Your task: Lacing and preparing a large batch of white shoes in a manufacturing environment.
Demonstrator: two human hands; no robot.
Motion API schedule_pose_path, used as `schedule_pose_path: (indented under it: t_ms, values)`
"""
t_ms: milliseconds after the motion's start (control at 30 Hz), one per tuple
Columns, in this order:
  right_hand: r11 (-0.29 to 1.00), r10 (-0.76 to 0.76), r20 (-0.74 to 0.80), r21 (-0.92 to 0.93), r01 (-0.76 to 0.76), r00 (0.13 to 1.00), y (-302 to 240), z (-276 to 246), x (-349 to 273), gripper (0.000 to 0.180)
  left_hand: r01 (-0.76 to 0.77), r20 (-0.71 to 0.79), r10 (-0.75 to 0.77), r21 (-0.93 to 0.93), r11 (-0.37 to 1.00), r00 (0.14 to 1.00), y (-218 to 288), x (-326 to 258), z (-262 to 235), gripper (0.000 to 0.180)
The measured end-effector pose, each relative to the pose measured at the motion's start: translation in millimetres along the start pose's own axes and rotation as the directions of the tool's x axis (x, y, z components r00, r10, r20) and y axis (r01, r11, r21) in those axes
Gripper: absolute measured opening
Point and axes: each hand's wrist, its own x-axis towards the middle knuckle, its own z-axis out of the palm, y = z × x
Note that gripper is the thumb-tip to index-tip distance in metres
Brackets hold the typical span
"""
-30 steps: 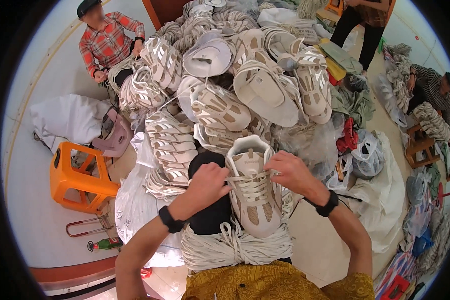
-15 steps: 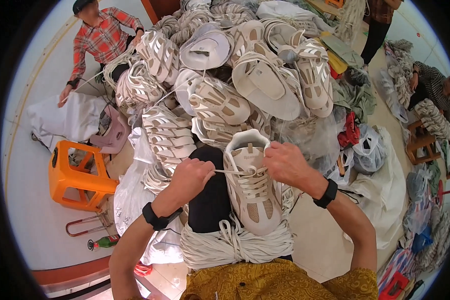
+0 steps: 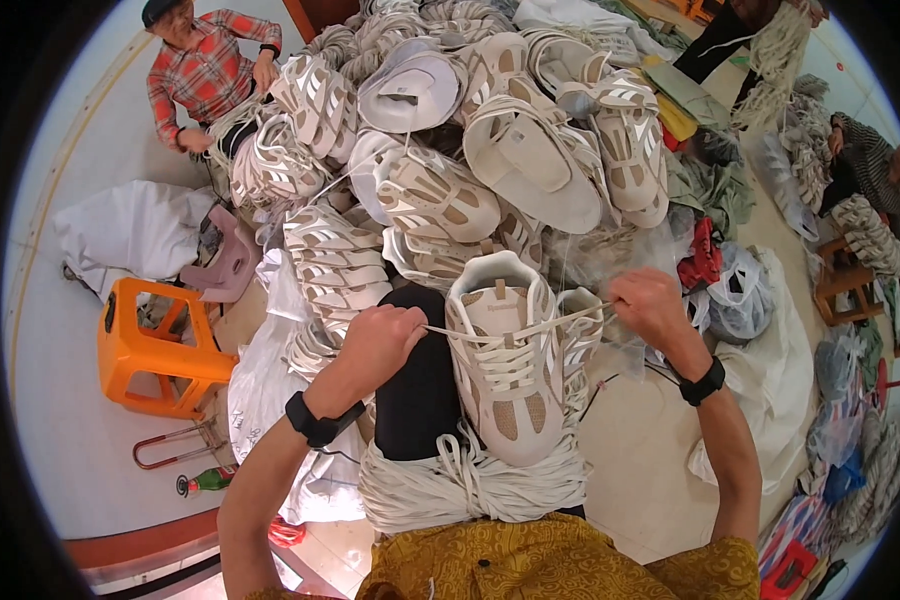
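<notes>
A beige and white shoe upper [image 3: 510, 385] rests on my lap, its toe toward me and its lower part laced. One shoelace [image 3: 535, 328] stretches across its upper eyelets. My left hand [image 3: 382, 342] pinches the lace's left end, over my dark trouser leg [image 3: 410, 385]. Farther out on the right, my right hand [image 3: 652, 305] is closed on the other end. A thick bundle of cream laces [image 3: 480, 490] lies across my lap, just below the toe. Another upper [image 3: 580, 320] shows partly behind the shoe on its right.
A large heap of similar shoe uppers [image 3: 440, 200] rises ahead. On the left stand an orange plastic stool [image 3: 160, 350] and a green bottle [image 3: 212, 480]. A person in a plaid shirt [image 3: 205, 75] sits at the far left; another, in stripes [image 3: 870, 165], sits at the right.
My right hand has moved right and slightly up, drawing the lace out long across the shoe. My left hand has shifted slightly upward. The plaid-shirted person's arm has come inward.
</notes>
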Motion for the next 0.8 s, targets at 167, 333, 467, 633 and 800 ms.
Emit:
schedule_pose_path:
  t_ms: [167, 333, 467, 633, 800]
  values:
    - [0.999, -0.038, -0.036, 0.020, 0.038, 0.999, -12.1, -3.7, 4.5, 0.007, -0.105, -0.087, 0.109, 0.048, 0.993, 0.990, 28.3, 5.2, -4.9, 0.013]
    - [0.998, -0.056, -0.218, -0.017, 0.054, 0.974, -15.3, -14.9, 20.9, 0.007, -0.250, -0.114, 0.258, 0.081, 0.965, 0.959, 58.9, 17.7, 18.4, 0.015]
    - [0.993, -0.111, -0.177, -0.067, 0.100, 0.978, -12.7, -7.7, 19.3, 0.008, -0.178, -0.103, 0.198, 0.177, 0.968, 0.975, 65.8, 22.8, 32.7, 0.012]
    - [0.996, -0.087, -0.121, -0.045, 0.082, 0.989, -19.8, 3.6, 17.1, 0.007, -0.156, -0.066, 0.199, 0.403, 0.902, 0.978, 73.5, 23.1, 51.4, 0.009]
    - [0.996, 0.000, -0.147, 0.089, 0.014, 0.989, -19.3, 7.5, 21.4, 0.005, 0.027, -0.080, -0.019, 0.103, 0.994, 0.997, 62.0, 25.6, 45.1, 0.012]
